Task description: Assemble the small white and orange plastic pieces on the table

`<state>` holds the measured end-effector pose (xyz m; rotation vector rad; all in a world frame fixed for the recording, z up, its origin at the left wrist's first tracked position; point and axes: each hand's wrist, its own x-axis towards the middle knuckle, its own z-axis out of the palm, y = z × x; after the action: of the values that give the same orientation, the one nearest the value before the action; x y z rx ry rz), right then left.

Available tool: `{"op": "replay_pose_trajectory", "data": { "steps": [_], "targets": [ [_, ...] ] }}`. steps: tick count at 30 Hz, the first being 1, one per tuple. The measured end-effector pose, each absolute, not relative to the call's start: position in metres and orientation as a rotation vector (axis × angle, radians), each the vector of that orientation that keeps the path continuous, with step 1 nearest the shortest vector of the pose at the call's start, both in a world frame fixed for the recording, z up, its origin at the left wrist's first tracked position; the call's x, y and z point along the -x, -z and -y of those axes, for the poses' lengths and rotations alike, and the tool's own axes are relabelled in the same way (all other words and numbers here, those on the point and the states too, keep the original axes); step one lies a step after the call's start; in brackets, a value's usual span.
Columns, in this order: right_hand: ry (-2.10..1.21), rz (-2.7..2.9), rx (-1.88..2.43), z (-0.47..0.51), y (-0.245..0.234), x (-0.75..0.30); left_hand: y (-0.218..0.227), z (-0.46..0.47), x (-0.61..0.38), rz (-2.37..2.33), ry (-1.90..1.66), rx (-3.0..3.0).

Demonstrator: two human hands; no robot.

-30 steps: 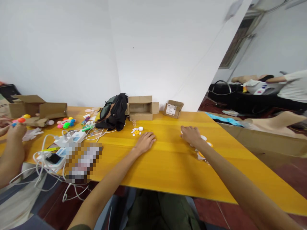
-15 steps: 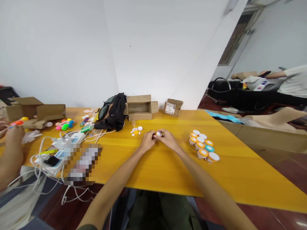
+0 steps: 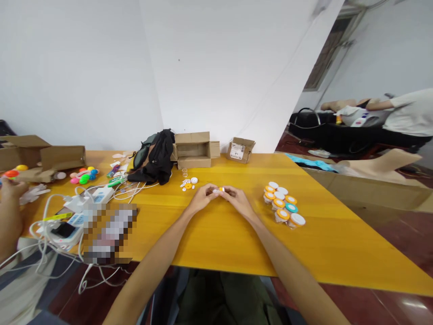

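Note:
Over the middle of the table, a small clear container (image 3: 215, 191) with an orange and white lid (image 3: 222, 189) is turned on its side between my hands. My left hand (image 3: 203, 197) is closed around the clear end. At the lid end, the fingers of my right hand (image 3: 234, 198) are pinched. Whether lid and container are fully joined is too small to tell. Off to the right stands a group of several lidded containers (image 3: 279, 203), mostly orange and white, one teal. Loose white and orange lids and rings (image 3: 188, 184) lie left of my hands, with a clear cup (image 3: 184, 172) behind them.
Behind are an open cardboard box (image 3: 193, 161), a smaller box (image 3: 241, 150) and a black bag (image 3: 158, 160). Power strips (image 3: 76, 223) with tangled cables and a pixelated dark object (image 3: 111, 234) lie to the left. Another person's hand (image 3: 11, 194) holds coloured balls at far left.
The container has tipped from lid-up onto its side, and my hands have turned with it. The whole view has shifted slightly. At far left, the other person's hand has moved.

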<state>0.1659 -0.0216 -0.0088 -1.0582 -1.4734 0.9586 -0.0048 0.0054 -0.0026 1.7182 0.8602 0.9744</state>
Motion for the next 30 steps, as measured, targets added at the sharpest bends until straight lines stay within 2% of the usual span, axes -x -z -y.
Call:
{"op": "replay_pose_trajectory", "data": {
  "steps": [30],
  "targets": [
    [-0.909, 1.496, 1.085, 0.0325, 0.0031, -0.1553, -0.0021, 0.0036, 0.0019, -0.936, -1.024, -1.807]
  ]
}}
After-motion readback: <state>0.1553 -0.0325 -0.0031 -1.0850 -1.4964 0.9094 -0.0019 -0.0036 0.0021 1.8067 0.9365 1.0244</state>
